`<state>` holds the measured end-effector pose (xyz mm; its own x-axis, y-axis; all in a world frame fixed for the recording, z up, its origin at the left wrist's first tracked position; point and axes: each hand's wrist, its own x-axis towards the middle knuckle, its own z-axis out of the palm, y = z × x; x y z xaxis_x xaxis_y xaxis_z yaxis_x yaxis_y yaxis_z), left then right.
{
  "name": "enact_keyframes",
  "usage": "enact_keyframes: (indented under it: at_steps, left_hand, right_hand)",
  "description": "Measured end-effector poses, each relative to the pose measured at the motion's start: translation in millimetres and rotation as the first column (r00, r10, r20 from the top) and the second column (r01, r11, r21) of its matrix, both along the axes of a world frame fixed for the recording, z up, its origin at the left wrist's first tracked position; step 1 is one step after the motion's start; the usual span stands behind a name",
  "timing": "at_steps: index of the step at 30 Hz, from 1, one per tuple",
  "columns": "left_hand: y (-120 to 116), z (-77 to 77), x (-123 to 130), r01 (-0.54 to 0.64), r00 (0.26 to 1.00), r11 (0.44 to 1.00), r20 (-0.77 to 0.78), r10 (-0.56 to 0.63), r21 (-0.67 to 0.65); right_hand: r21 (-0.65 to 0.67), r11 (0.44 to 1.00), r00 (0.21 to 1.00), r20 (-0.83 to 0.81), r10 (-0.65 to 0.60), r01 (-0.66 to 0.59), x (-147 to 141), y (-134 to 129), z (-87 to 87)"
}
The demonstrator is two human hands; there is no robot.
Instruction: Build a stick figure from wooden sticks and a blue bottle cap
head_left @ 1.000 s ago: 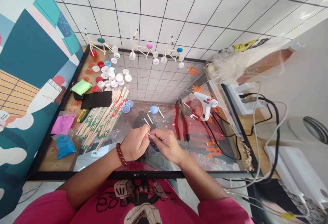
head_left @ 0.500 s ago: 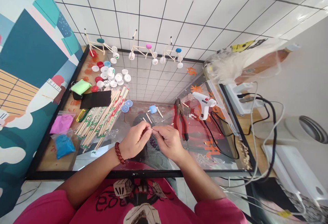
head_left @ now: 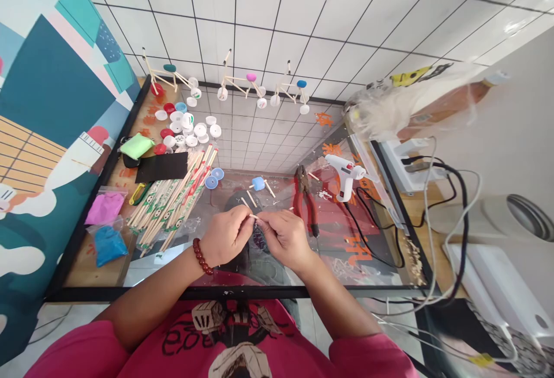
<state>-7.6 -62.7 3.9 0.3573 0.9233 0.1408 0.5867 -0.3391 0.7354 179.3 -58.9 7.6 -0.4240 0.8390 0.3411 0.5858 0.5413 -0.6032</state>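
My left hand [head_left: 228, 235] and my right hand [head_left: 283, 238] meet over the front middle of the glass tabletop. Between their pinched fingertips is a short wooden stick [head_left: 254, 217], one end in each hand. Just beyond the hands lie short cut sticks [head_left: 251, 198] and a blue piece of clay [head_left: 258, 184] with a stick beside it. Red-handled pliers [head_left: 306, 202] rest to the right of my right hand. Left of my left hand is a pile of wrapped chopsticks [head_left: 173, 208].
Bottle caps [head_left: 199, 130] and three small stick models [head_left: 236, 81] stand at the back. A white glue gun [head_left: 345, 176] with a black cord is on the right. Bags of pink clay [head_left: 104, 208] and blue clay [head_left: 109, 245] lie at the left.
The fingertips of my left hand have shifted slightly, and more of the short stick shows between the hands. My right hand has barely moved.
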Motion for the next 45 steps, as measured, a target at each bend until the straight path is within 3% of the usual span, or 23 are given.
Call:
enact_keyframes:
  at_steps: [3,6,11,19,27,35,40,45]
  left_hand:
    - [1.1,-1.4,-0.4,-0.005,0.989,0.996,-0.148,0.017,0.086]
    - [1.0,-1.5,1.4,0.006,0.963,0.996,-0.269,0.018,0.089]
    - [-0.5,-2.7,6.4,-0.007,0.913,1.0,-0.408,0.018,0.03]
    - [2.3,-0.5,-3.6,-0.015,0.987,0.995,-0.158,0.031,0.103]
    - [0.4,3.3,0.9,0.035,0.966,0.999,-0.259,-0.024,0.04]
    - [1.8,1.9,0.0,0.051,0.948,0.999,-0.314,-0.05,-0.007]
    - [3.1,-2.5,-1.2,0.028,0.996,0.998,-0.087,-0.032,-0.052]
    - [3.7,1.4,0.0,0.038,0.996,0.99,0.086,-0.026,-0.135]
  right_hand:
    - [0.18,0.984,0.99,0.136,-0.027,0.002,0.1,0.6,-3.4]
    - [0.31,0.95,0.98,0.196,-0.028,-0.035,-0.5,1.6,-8.2]
    - [0.321,0.943,0.978,0.207,0.018,-0.085,-2.7,1.5,-15.6]
    - [0.171,0.985,0.995,0.099,-0.029,0.012,-6.7,-2.4,-7.7]
    - [0.311,0.95,0.994,0.113,-0.002,-0.033,-3.0,1.7,-10.3]
    - [0.248,0.963,0.988,0.135,0.07,-0.102,-5.9,1.2,-16.6]
    - [0.151,0.985,0.996,0.045,0.08,-0.086,-8.5,0.3,-13.6]
    - [0.177,0.984,1.0,0.004,0.011,-0.011,-7.0,1.4,-8.5]
